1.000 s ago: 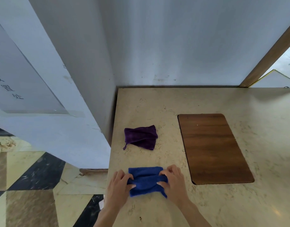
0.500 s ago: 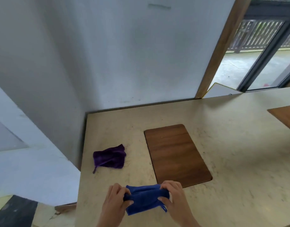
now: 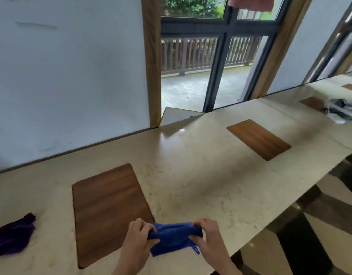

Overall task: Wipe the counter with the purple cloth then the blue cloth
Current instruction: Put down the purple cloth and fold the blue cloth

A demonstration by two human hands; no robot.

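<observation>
At the near edge of the counter (image 3: pixel 191 175), the blue cloth (image 3: pixel 174 240) is bunched between both hands: the left hand (image 3: pixel 138 244) pinches its left end with fingers curled tight around the fabric, and the right hand (image 3: pixel 209 240) pinches the right end the same way, the cloth seeming to sit just above the stone or lightly on it, which the angle leaves unclear. Beside them lies a wooden board (image 3: pixel 109 211), its near right corner close to the left hand. Out toward the counter's left end the purple cloth (image 3: pixel 12 237) rests crumpled and untouched, so the purple pass looks finished and the blue wipe is apparently being readied or just under way. Farther along sits a second wooden board (image 3: pixel 258 138), then a dark, blurred bundle (image 3: pixel 343 110). No readable writing or brand shows anywhere.
</observation>
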